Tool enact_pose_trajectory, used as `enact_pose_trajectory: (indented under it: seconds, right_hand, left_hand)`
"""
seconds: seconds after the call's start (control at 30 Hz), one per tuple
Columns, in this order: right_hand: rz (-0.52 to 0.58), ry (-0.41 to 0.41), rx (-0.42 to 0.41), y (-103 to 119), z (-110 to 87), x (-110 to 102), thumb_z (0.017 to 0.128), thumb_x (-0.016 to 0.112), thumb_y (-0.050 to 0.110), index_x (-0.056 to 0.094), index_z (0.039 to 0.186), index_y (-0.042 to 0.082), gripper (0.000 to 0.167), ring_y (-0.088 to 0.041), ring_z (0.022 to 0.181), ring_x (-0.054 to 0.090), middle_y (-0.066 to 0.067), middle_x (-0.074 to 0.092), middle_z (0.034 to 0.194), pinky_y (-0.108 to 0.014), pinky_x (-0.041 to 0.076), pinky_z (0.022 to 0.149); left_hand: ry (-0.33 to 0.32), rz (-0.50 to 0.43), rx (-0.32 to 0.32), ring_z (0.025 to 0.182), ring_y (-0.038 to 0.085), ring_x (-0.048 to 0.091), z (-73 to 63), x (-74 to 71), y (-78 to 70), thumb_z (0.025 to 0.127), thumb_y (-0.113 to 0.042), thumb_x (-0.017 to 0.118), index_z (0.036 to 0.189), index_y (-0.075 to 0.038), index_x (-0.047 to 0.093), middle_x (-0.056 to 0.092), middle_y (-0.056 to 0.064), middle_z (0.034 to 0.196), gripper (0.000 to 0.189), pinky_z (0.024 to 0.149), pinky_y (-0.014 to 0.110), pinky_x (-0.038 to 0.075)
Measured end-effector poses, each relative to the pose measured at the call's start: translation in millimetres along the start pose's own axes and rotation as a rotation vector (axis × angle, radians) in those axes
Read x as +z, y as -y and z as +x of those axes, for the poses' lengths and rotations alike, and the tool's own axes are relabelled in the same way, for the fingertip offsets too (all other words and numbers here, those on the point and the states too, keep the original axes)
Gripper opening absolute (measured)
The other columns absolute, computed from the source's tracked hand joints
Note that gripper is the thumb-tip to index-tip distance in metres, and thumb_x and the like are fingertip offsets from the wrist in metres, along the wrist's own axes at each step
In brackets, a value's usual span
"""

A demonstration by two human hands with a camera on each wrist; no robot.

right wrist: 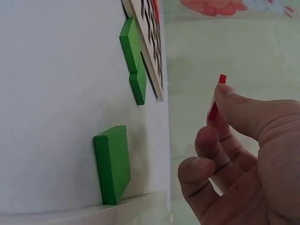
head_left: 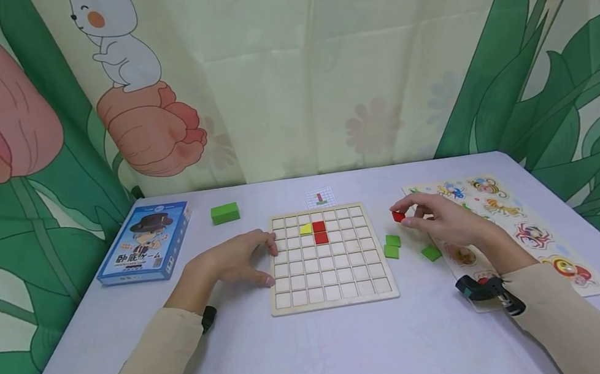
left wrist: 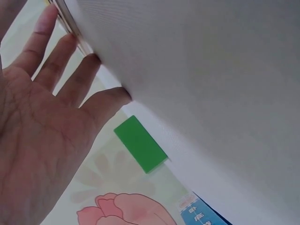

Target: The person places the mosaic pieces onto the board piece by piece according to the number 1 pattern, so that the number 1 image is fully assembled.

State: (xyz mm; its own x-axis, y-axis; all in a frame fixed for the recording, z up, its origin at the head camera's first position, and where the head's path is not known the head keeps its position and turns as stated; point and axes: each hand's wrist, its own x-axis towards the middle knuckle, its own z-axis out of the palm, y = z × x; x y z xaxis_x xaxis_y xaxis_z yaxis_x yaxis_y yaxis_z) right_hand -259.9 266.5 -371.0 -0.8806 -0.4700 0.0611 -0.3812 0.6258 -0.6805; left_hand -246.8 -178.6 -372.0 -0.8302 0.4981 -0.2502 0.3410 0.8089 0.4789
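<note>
A wooden grid board (head_left: 335,304) lies mid-table, with a yellow piece (head_left: 305,229) and two red tiles (head_left: 320,237) in its upper cells. At its left edge my left hand (head_left: 236,259) touches the frame with fingertips and thumb, fingers extended; the left wrist view shows the palm bare. My right hand (head_left: 450,218), raised to the right of the board, pinches a red tile (right wrist: 213,110) between thumb and fingers. Below it on the table are two touching green tiles (head_left: 392,252) beside the board and a separate green tile (head_left: 431,253) farther right.
Behind the board lies a small printed grid card (head_left: 320,197). A green block (head_left: 225,213) stands back left, near a blue game box (head_left: 145,244). On the right, partly under my right forearm, is a board with animal pictures (head_left: 510,228). A printed curtain (head_left: 289,89) hangs behind the table.
</note>
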Motion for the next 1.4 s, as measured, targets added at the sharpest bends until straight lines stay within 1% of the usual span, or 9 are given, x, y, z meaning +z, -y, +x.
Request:
enact_pose_trajectory:
  seconds: [0.13, 0.27, 0.33, 0.5, 0.67, 0.9, 1.17, 1.33, 1.4]
  right_hand:
    - [0.01, -0.02, -0.041, 5.4, 2.4, -0.5, 0.103, 0.064, 0.02, 0.064, 0.133, 0.014, 0.031, -0.023, 0.089, 0.059, -0.002, 0.066, 0.127, -0.027, 0.049, 0.068]
    - [0.055, -0.019, -0.077, 10.8, 4.0, 0.6, 0.103, 0.064, 0.018, 0.064, 0.132, 0.014, 0.029, -0.023, 0.089, 0.06, -0.003, 0.066, 0.129, -0.027, 0.049, 0.067]
    - [0.078, -0.012, -0.1, 13.7, 5.0, 1.8, 0.103, 0.064, 0.016, 0.063, 0.132, 0.014, 0.029, -0.026, 0.088, 0.06, -0.004, 0.065, 0.129, -0.027, 0.05, 0.066]
    - [0.108, -0.008, -0.157, 20.3, 9.7, 5.7, 0.103, 0.063, 0.01, 0.063, 0.132, 0.011, 0.029, -0.035, 0.087, 0.061, -0.008, 0.065, 0.128, -0.027, 0.051, 0.063]
    - [0.126, -0.005, -0.152, 23.2, 14.7, 9.8, 0.102, 0.064, 0.008, 0.064, 0.131, 0.01, 0.029, -0.036, 0.091, 0.063, -0.009, 0.065, 0.13, -0.028, 0.053, 0.066]
    - [0.139, 0.005, -0.15, 28.9, 21.8, 14.7, 0.102, 0.063, 0.007, 0.063, 0.132, 0.01, 0.03, -0.04, 0.096, 0.063, -0.01, 0.063, 0.134, -0.03, 0.054, 0.071]
    - [0.18, 0.006, -0.169, 34.4, 28.6, 23.5, 0.102, 0.065, 0.011, 0.064, 0.131, 0.013, 0.03, -0.041, 0.09, 0.063, -0.01, 0.064, 0.132, -0.034, 0.054, 0.067]
    - [0.179, 0.013, -0.202, 39.1, 36.1, 28.5, 0.102, 0.064, 0.013, 0.064, 0.132, 0.012, 0.03, -0.039, 0.092, 0.064, -0.01, 0.063, 0.132, -0.036, 0.055, 0.067]
    - [0.189, 0.019, -0.201, 41.2, 40.2, 30.4, 0.103, 0.064, 0.014, 0.064, 0.132, 0.012, 0.03, -0.038, 0.094, 0.064, -0.011, 0.063, 0.133, -0.036, 0.056, 0.067]
  left_hand:
    - [0.001, 0.005, -0.007, 0.153, 0.027, 0.033, -0.3, 0.7, 0.2, 0.074, -0.033, 0.094, 0.112, -0.025, 0.06, 0.043, 0.006, 0.162, 0.051, 0.125, 0.047, 0.028]
    - [0.002, 0.002, -0.008, 0.154, 0.027, 0.032, -0.5, 0.0, -0.4, 0.074, -0.033, 0.094, 0.113, -0.024, 0.06, 0.042, 0.005, 0.162, 0.052, 0.126, 0.047, 0.027]
    - [0.0, 0.005, -0.001, 0.153, 0.028, 0.032, 0.0, 0.0, -0.6, 0.074, -0.033, 0.094, 0.113, -0.024, 0.06, 0.042, 0.006, 0.162, 0.052, 0.125, 0.047, 0.028]
    - [-0.003, 0.0, -0.011, 0.154, 0.027, 0.031, 0.7, 0.7, 0.2, 0.074, -0.034, 0.094, 0.113, -0.025, 0.06, 0.041, 0.005, 0.163, 0.052, 0.125, 0.048, 0.028]
    - [-0.004, -0.008, 0.0, 0.154, 0.028, 0.031, 0.9, 1.3, 1.8, 0.073, -0.033, 0.094, 0.113, -0.024, 0.06, 0.041, 0.006, 0.162, 0.053, 0.125, 0.047, 0.027]
    - [-0.009, 0.001, -0.016, 0.154, 0.028, 0.031, 0.3, 1.2, -1.0, 0.073, -0.032, 0.094, 0.112, -0.025, 0.06, 0.041, 0.005, 0.162, 0.052, 0.125, 0.048, 0.029]
    - [0.007, -0.008, 0.0, 0.153, 0.027, 0.033, -0.2, 2.1, -1.2, 0.074, -0.033, 0.094, 0.113, -0.025, 0.06, 0.043, 0.005, 0.161, 0.052, 0.125, 0.047, 0.028]
    - [-0.002, 0.001, -0.008, 0.153, 0.026, 0.032, 0.2, 1.2, -0.1, 0.074, -0.034, 0.093, 0.113, -0.026, 0.06, 0.042, 0.004, 0.162, 0.051, 0.125, 0.046, 0.029]
    - [-0.002, -0.004, -0.006, 0.153, 0.026, 0.032, -0.2, 1.0, 0.6, 0.074, -0.034, 0.093, 0.113, -0.026, 0.06, 0.042, 0.004, 0.162, 0.051, 0.125, 0.047, 0.029]
